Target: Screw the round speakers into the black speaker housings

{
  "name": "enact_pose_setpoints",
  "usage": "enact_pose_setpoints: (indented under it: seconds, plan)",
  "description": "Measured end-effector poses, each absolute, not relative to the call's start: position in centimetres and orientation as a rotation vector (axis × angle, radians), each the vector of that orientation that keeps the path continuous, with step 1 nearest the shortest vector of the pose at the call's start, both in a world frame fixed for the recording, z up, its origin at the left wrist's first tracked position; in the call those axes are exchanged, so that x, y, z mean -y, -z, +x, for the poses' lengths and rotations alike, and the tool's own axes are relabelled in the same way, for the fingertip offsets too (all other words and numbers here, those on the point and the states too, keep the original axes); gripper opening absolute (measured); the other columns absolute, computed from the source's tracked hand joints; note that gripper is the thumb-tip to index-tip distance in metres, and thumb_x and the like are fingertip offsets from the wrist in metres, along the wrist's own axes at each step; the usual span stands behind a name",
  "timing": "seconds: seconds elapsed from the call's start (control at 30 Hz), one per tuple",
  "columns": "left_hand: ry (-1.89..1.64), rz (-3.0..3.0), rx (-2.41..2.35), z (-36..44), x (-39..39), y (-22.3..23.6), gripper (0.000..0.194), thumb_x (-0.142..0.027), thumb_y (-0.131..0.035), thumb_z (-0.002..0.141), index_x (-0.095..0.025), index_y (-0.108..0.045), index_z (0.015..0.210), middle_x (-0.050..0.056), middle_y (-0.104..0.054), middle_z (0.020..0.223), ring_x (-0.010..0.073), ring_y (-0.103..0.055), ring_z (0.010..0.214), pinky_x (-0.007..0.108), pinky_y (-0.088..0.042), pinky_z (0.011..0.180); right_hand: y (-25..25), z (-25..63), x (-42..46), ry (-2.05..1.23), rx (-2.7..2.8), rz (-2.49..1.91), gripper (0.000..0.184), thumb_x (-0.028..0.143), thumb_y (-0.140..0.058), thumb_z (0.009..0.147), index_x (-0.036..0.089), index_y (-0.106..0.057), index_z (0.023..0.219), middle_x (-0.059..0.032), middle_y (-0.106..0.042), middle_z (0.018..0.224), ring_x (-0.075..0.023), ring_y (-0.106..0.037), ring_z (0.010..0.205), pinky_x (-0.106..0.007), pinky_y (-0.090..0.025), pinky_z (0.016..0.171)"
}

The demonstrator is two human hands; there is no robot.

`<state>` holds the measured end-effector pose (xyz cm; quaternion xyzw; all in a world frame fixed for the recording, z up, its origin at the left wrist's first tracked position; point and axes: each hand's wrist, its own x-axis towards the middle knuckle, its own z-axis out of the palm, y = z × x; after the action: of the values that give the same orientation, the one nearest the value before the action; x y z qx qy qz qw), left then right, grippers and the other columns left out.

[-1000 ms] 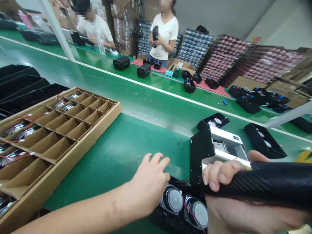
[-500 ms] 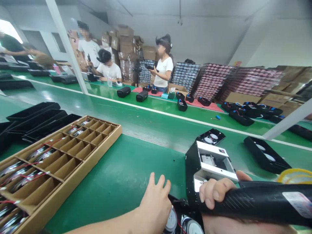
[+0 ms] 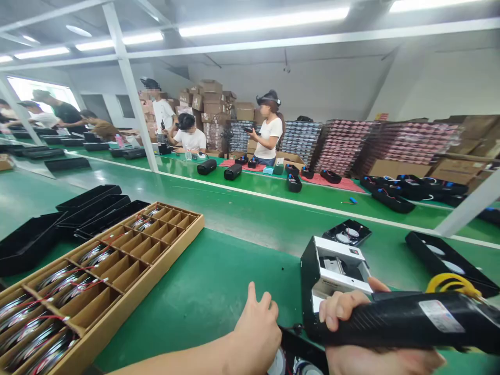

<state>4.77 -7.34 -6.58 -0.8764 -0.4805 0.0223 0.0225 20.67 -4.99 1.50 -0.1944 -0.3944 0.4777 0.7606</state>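
My right hand [image 3: 344, 308] is wrapped around a black electric screwdriver [image 3: 402, 319], which lies nearly level across the lower right; its tip is hidden. A pale label shows on its body. My left hand [image 3: 258, 325] reaches in from below with fingers apart, the index stretched forward. It rests by the edge of a black speaker housing [image 3: 302, 345], where round speakers [image 3: 308, 367] with a red wire partly show at the bottom edge. Just beyond the screwdriver stands a white and black screw feeder [image 3: 308, 284].
A divided cardboard tray [image 3: 156, 265] with several wired speakers lies at left, beside stacked black housings [image 3: 94, 211]. Behind the feeder are a small speaker panel [image 3: 361, 234] and a long housing [image 3: 449, 260]. A yellow coiled cable [image 3: 449, 282] hangs at right. Co-workers [image 3: 267, 135] are across the bench.
The view has tilted upward, bringing ceiling lights in and shifting the bench lower. Both hands keep nearly the same pose; the screwdriver stays in my right hand.
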Motion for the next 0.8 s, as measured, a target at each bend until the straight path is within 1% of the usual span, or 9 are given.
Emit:
enact_pose_setpoints:
  seconds: [0.1,0.23,0.33,0.47,0.53,0.63,0.73,0.8]
  plan:
    - [-0.18,-2.722,1.462,4.9,8.0,5.9,0.029,-0.035,-0.063,0.1,-0.02,-0.088,0.102,0.025,-0.073,0.122,0.0465,-0.06,0.116,0.086,-0.034,0.103,-1.5,20.8,4.9,-1.007,0.848,-0.444,0.062,0.081,-0.05,0.083,0.028,-0.067,0.111,0.0027,-0.059,0.052,-0.0173,-0.048,0.036,-0.032,-0.046,0.039]
    - [-0.241,-2.738,1.423,4.8,8.6,5.4,0.031,-0.036,-0.058,0.105,-0.025,-0.087,0.106,0.021,-0.075,0.117,0.0417,-0.062,0.111,0.084,-0.035,0.105,-1.4,20.8,4.7,-0.968,0.834,-0.468,0.066,0.082,-0.044,0.084,0.026,-0.066,0.111,0.003,-0.058,0.052,-0.0168,-0.046,0.036,-0.031,-0.045,0.039]
    - [-0.267,-2.746,1.425,4.7,8.6,5.5,0.027,-0.036,-0.063,0.103,-0.024,-0.088,0.102,0.02,-0.075,0.114,0.0408,-0.061,0.111,0.083,-0.034,0.107,-1.5,20.5,4.5,-0.945,0.835,-0.476,0.066,0.082,-0.041,0.087,0.026,-0.065,0.113,0.0036,-0.059,0.053,-0.0167,-0.046,0.036,-0.031,-0.045,0.039]
    - [-0.258,-2.795,1.405,4.5,8.2,5.6,0.019,-0.032,-0.07,0.1,-0.025,-0.087,0.099,0.016,-0.076,0.111,0.0369,-0.061,0.109,0.082,-0.034,0.109,-1.7,20.0,4.5,-0.913,0.825,-0.514,0.077,0.091,-0.035,0.084,0.026,-0.064,0.114,0.0059,-0.057,0.052,-0.0156,-0.044,0.034,-0.03,-0.043,0.037]
    - [-0.255,-2.82,1.385,4.5,8.1,5.5,0.017,-0.031,-0.071,0.1,-0.026,-0.087,0.098,0.015,-0.076,0.111,0.0355,-0.061,0.108,0.081,-0.035,0.109,-1.7,19.8,4.6,-0.916,0.825,-0.535,0.078,0.091,-0.033,0.085,0.025,-0.062,0.116,0.0063,-0.057,0.052,-0.015,-0.044,0.034,-0.03,-0.043,0.038]
    - [-0.251,-2.837,1.351,4.5,8.1,5.4,0.016,-0.03,-0.072,0.099,-0.024,-0.087,0.096,0.016,-0.075,0.116,0.0366,-0.061,0.111,0.08,-0.035,0.109,-1.7,19.7,4.7,-0.921,0.83,-0.554,0.076,0.088,-0.033,0.087,0.024,-0.061,0.117,0.0061,-0.057,0.053,-0.0145,-0.045,0.035,-0.03,-0.044,0.039]
    - [-0.199,-2.844,1.314,4.2,8.5,5.1,0.016,-0.026,-0.072,0.098,-0.021,-0.086,0.094,0.017,-0.074,0.12,0.0381,-0.061,0.113,0.08,-0.036,0.109,-1.5,19.6,4.6,-0.907,0.831,-0.554,0.076,0.089,-0.037,0.085,0.023,-0.061,0.114,0.0065,-0.057,0.053,-0.0141,-0.045,0.034,-0.029,-0.044,0.038]
    - [-0.119,-2.844,1.297,3.6,8.9,4.4,0.013,-0.023,-0.073,0.095,-0.017,-0.084,0.09,0.019,-0.073,0.119,0.0381,-0.061,0.111,0.076,-0.04,0.108,-1.4,19.5,4.5,-0.888,0.837,-0.548,0.078,0.091,-0.037,0.084,0.024,-0.062,0.113,0.0068,-0.057,0.053,-0.0139,-0.045,0.034,-0.028,-0.043,0.037]
